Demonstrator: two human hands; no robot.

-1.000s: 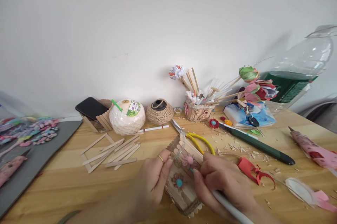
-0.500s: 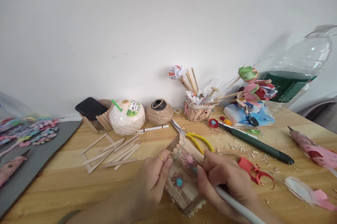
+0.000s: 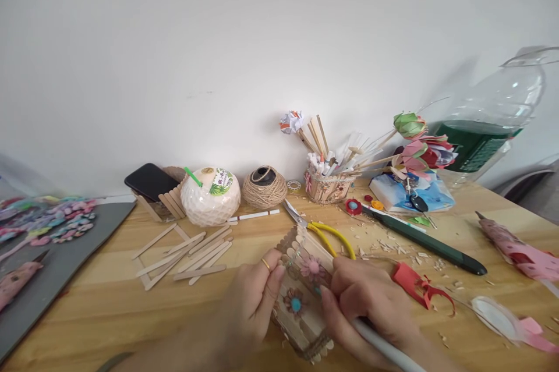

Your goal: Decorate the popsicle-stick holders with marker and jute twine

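My left hand [image 3: 257, 296], with a ring on one finger, pinches the left side of a small craft-stick box [image 3: 303, 325]. The box is tilted, with scalloped edges, twine trim, a pink flower [image 3: 312, 267] and a brown flower with a blue centre [image 3: 296, 304] on the side facing me. My right hand [image 3: 371, 302] is closed around a light-grey, pen-like stick [image 3: 388, 350] at the box's right side. The stick's working end is hidden behind my fingers; a bit of teal shows beside my thumb.
Yellow-handled scissors [image 3: 327, 238] lie just behind the box. Loose craft sticks [image 3: 192, 255] are to the left. A twine ball [image 3: 264, 186], a coconut [image 3: 210, 197] and a pen basket [image 3: 329, 186] stand along the wall. Shavings, a green craft knife [image 3: 437, 247] and red paper [image 3: 413, 284] lie right.
My right hand and the stick have shifted slightly left and down along the box. My left hand keeps its hold on the box.
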